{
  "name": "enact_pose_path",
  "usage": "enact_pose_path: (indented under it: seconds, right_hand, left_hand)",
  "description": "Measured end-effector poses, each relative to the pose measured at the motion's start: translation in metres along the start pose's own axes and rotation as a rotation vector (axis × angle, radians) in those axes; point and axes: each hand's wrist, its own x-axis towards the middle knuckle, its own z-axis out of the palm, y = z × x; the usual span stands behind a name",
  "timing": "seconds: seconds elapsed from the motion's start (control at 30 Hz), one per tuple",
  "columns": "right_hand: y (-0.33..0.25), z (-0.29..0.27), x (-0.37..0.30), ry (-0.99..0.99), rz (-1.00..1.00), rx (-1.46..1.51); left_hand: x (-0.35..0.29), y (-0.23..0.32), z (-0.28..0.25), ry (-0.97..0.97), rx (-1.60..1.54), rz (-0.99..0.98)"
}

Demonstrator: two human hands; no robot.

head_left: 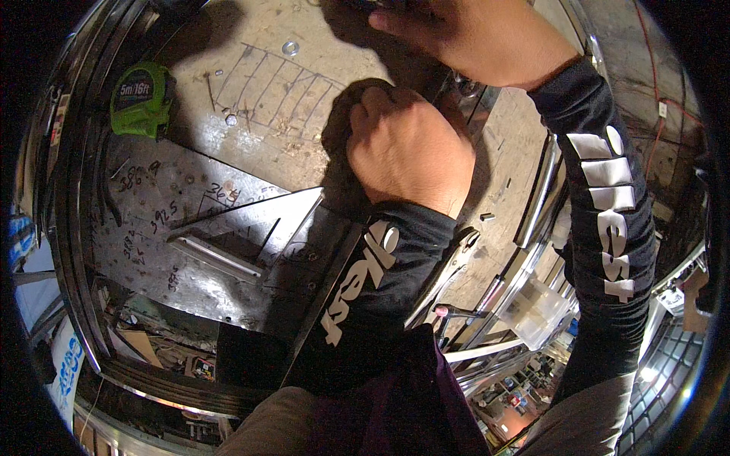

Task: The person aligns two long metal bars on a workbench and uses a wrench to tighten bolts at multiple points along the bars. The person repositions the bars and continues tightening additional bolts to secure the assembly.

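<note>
My left hand (411, 152) is closed in a fist, back upward, over the wooden board (266, 83); its fingers curl away from me and hide whatever is in them. Beyond it to the right, my right hand (479, 38) reaches in at the top edge. Its fingers are bent and partly cut off there, with something dark among them. A dark metal bar (479, 110) passes beside both hands. Left of my left hand, a drawn grid marks the board, with a washer (290, 49) and a nut (231, 120) nearby.
A green tape measure (142, 102) stands at the left. A triangular metal square (251, 228) lies on a steel plate (144, 266) with handwriting. Pliers (460, 254), metal rods (538, 190) and a clear plastic box (536, 308) are at the right. Black metal framing (80, 304) borders the left.
</note>
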Motion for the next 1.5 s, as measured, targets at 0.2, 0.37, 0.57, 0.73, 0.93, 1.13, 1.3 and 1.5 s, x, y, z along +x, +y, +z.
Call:
enact_pose_path:
  seconds: [0.2,0.37,0.57,0.73,0.93,1.13,1.3,1.5]
  right_hand:
    - [0.006,0.005,-0.001,0.008,-0.026,0.002]
    - [0.007,0.007,0.006,0.047,0.052,-0.062]
    - [0.063,0.001,-0.006,0.269,0.338,-0.428]
    - [0.019,-0.003,-0.018,0.605,0.523,-0.021]
    - [0.006,-0.001,-0.017,0.273,0.057,0.145]
    - [-0.006,-0.001,-0.023,0.155,-0.129,0.002]
    - [-0.009,-0.004,-0.018,0.032,-0.117,0.033]
    - [-0.009,-0.005,-0.017,-0.029,-0.095,0.071]
  left_hand:
    - [0.003,-0.002,0.0,-0.002,-0.008,0.009]
    - [0.004,-0.002,0.0,-0.014,-0.013,0.005]
    - [0.002,0.001,0.0,-0.005,-0.037,0.0]
    - [0.002,0.001,-0.003,-0.061,-0.033,-0.013]
    - [0.002,-0.002,0.002,-0.036,-0.018,-0.022]
    - [0.001,-0.001,0.0,-0.081,-0.039,-0.006]
    - [0.002,-0.001,-0.002,-0.082,-0.051,0.008]
    - [0.0,0.001,-0.002,-0.112,-0.049,0.0]
